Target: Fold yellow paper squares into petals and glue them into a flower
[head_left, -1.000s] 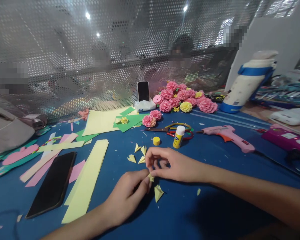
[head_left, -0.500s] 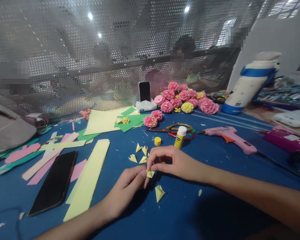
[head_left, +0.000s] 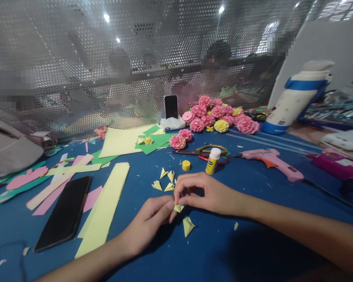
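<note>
Between the fingertips of both hands is a small folded yellow paper piece (head_left: 179,208). My left hand (head_left: 154,213) pinches it from the left. From the right, my right hand (head_left: 198,192) grips it with thumb and forefinger, the other fingers curled. A larger folded yellow paper triangle (head_left: 188,226) lies on the blue tabletop just below the hands. Several similar folded yellow pieces (head_left: 171,176) sit beyond the fingers, one partly hidden by my right hand. An uncapped glue stick (head_left: 212,161) stands behind my right hand, with its yellow cap (head_left: 186,165) to the left.
A black phone (head_left: 64,213) and yellow paper strips (head_left: 106,207) lie at left. Scissors (head_left: 214,154) and a pink glue gun (head_left: 272,162) with its cord are at right. Pink paper flowers (head_left: 220,113) and a bottle (head_left: 295,100) stand at the back, before a perforated metal screen (head_left: 147,66).
Both hands stay pinched on the small yellow piece, which shows a little lower and to the right. The view has shifted slightly; the other things on the table lie as before.
</note>
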`<state>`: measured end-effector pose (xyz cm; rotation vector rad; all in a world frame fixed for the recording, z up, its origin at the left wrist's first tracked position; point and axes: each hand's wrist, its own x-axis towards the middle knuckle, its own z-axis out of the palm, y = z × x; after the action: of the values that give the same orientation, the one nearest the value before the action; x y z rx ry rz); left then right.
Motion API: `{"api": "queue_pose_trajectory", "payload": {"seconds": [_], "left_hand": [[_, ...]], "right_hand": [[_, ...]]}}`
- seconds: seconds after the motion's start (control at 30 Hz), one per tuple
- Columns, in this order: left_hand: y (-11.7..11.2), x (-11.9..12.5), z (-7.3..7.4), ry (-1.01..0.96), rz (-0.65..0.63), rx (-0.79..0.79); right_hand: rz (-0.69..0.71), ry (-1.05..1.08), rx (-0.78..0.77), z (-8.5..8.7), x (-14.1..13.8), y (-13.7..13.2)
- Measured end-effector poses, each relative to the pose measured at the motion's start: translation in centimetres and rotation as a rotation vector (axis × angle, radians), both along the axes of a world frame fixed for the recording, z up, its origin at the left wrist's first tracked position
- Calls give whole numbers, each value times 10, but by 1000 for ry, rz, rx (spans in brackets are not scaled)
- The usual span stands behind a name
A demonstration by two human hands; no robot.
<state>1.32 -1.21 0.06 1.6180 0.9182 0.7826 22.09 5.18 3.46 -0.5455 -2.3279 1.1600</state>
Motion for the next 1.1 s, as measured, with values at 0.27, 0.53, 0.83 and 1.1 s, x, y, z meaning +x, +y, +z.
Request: {"api": "queue_pose_trajectory", "payload": {"seconds": [0.27,0.53,0.83,1.1], "left_hand": [[-3,1,3,68,3,47],[-3,2,2,117,-25,98],[-3,2,2,130,-79,131],[-2,1,-2,39,29,70]], "right_hand": [[-27,-19,-65,-2,-1,-2],[-70,-19,-193,-5,-3,-3],[-21,-13,-366,-12,-5,-6],[-9,42,-312,-16,-3,-2]]}}
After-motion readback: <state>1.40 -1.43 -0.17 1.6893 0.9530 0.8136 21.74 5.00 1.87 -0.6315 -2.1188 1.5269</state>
